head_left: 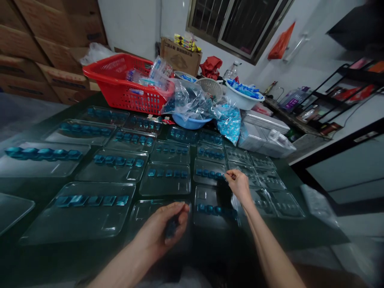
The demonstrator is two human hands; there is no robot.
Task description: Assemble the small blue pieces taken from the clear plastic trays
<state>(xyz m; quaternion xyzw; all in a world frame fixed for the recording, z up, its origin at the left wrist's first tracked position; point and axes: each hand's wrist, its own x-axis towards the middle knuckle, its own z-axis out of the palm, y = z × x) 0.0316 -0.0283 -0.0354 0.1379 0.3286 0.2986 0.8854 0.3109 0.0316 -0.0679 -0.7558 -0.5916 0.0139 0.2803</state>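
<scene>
Clear plastic trays [90,222] lie in rows on a dark green table, many with a line of small blue-green translucent pieces [96,201]. My right hand [238,184] reaches over a middle tray [207,165], fingertips pinched at the right end of its row of blue pieces [207,173]. Whatever sits in that pinch is too small to make out. Nearer to me, my left hand [166,224] hovers over a front tray [144,206], fingers curled and thumb against the fingertips. A dark gap shows inside the curl; its contents are unclear.
Behind the trays stand a red basket [120,90] of plastic packs, a blue basin [192,122] under a clear bag, a bag of light-blue pieces [229,122] and a white bowl [240,98] of blue items. White packages [258,138] sit back right; cartons [57,48] are stacked left.
</scene>
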